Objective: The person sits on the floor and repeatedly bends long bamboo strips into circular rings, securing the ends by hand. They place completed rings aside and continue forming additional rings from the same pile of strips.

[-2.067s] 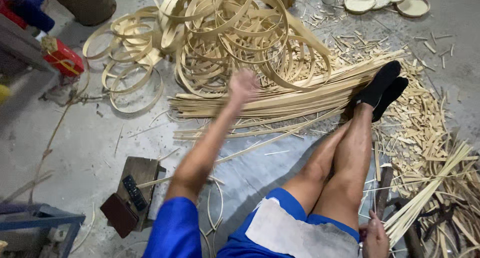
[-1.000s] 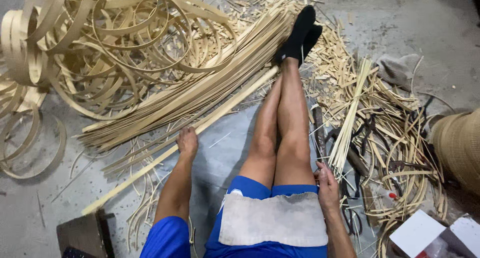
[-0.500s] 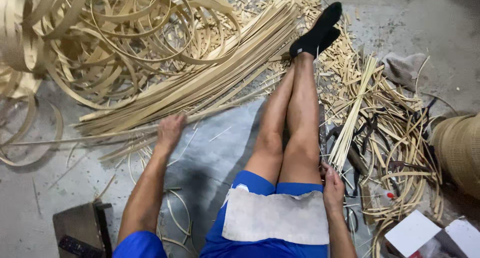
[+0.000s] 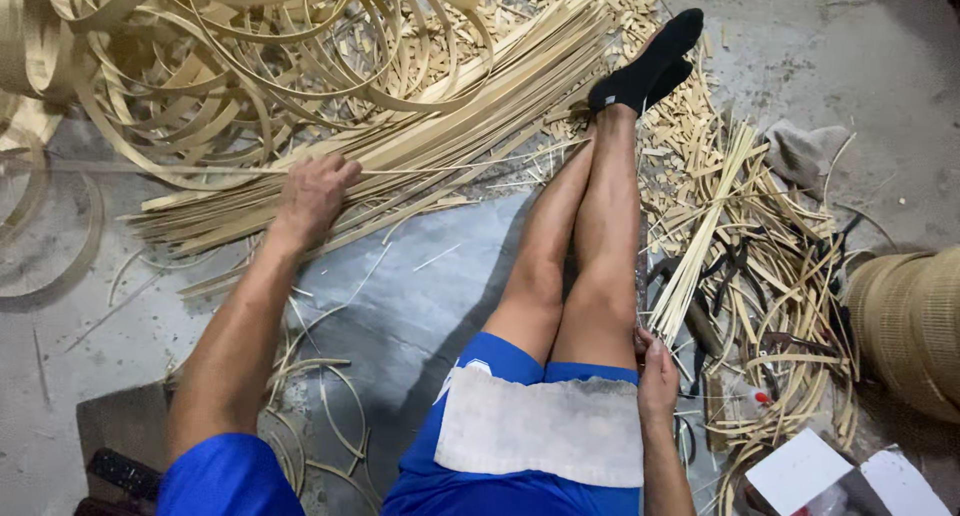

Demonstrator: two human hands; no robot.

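Both hands are low to the floor; the left hand reaches forward with its fingers spread and slightly curled, lying on the bundle of long flat bamboo strips, touching the strips near their nearer end but pinching none of them that can be seen; the right hand rests beside the right thigh with fingers loosely bent, and whether it grips anything cannot be told; the bundle runs aslant across the grey concrete floor, from the left hand up towards the feet in black socks; behind it lies a tangled heap of curled bamboo hoops; a few thin loops lie on the floor just under the left forearm; the person sits with bare legs stretched out and crossed at the ankles, in blue shorts, a whitish cloth spread over the lap; to the right of the legs lies a litter of short bamboo offcuts, with a smaller sheaf of straight sticks on it; a woven basket stands at the right edge; a grey rag lies beyond the litter.
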